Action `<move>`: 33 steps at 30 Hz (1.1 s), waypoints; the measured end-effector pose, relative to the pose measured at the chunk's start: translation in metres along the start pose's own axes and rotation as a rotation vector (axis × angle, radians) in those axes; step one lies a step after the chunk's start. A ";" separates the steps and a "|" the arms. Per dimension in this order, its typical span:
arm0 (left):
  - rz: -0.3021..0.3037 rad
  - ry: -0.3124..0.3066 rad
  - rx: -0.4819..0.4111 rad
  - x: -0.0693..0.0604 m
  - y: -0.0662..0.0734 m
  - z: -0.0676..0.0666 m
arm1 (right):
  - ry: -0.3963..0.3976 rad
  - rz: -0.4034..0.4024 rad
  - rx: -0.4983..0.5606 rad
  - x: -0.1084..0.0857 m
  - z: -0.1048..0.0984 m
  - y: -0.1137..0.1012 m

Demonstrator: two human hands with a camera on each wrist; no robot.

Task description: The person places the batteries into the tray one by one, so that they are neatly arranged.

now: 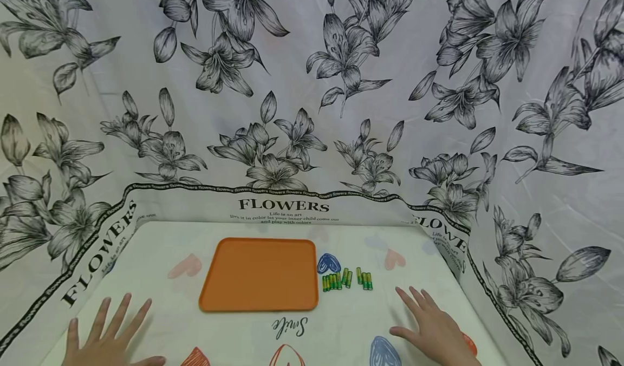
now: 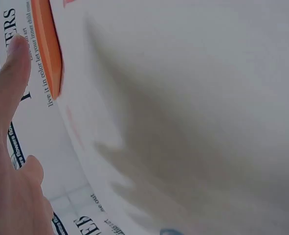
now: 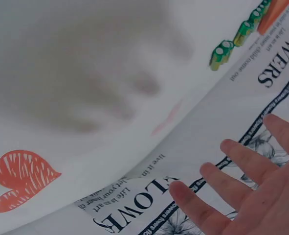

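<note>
An orange tray lies on the white table, its inside bare. Just right of it several green and yellow batteries stand or lie in small groups; their ends show in the right wrist view as a row of batteries. My left hand is spread at the lower left, fingers apart, holding nothing. In the left wrist view its thumb side shows near the tray's edge. My right hand hovers to the right of the batteries with fingers extended and nothing in it.
A white tablecloth printed with hearts and the word "Smile" covers the table. Behind and at both sides hangs a white curtain with black flowers and a dark lettered band along its lower part.
</note>
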State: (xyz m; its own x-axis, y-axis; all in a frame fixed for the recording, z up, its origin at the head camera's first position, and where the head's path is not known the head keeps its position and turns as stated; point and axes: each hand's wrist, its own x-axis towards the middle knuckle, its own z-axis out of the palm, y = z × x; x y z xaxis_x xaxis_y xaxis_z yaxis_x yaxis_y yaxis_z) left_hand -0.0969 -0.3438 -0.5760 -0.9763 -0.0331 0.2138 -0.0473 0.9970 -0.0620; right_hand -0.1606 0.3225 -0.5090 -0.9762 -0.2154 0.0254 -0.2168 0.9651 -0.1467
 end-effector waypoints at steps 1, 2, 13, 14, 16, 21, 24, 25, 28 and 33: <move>0.006 -0.020 -0.027 0.002 0.002 0.000 | 0.001 0.009 0.005 0.001 0.000 -0.001; 0.015 -0.037 -0.060 0.004 0.004 0.000 | 0.002 0.019 0.010 0.003 0.000 -0.002; 0.100 -0.120 -0.324 0.036 0.024 -0.018 | -0.006 0.091 0.145 0.025 0.010 -0.002; 0.098 -0.123 -0.327 0.038 0.028 -0.020 | -0.010 0.095 0.179 0.028 0.012 -0.001; 0.099 -0.119 -0.336 0.042 0.034 -0.024 | -0.023 0.111 0.291 0.033 0.016 0.001; 0.112 -0.109 -0.421 0.050 0.046 -0.024 | -0.055 0.152 0.601 0.041 0.027 0.007; 0.090 -0.143 -0.513 0.056 0.050 -0.020 | -0.071 0.178 0.674 0.045 0.032 0.008; 0.079 -0.155 -0.551 0.058 0.051 -0.017 | -0.073 0.189 0.679 0.047 0.034 0.007; 0.066 -0.165 -0.617 0.063 0.054 -0.009 | -0.069 0.224 0.680 0.053 0.038 0.005; 0.115 -0.173 -0.657 0.069 0.063 0.000 | -0.035 0.241 0.671 0.063 0.044 0.003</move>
State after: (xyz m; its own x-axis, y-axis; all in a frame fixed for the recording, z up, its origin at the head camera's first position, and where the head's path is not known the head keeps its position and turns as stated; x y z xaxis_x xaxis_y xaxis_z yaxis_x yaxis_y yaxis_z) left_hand -0.1673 -0.2831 -0.5651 -0.9897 0.1193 0.0787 0.1429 0.8289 0.5408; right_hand -0.2225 0.3050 -0.5510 -0.9932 -0.0233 -0.1144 0.0669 0.6892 -0.7215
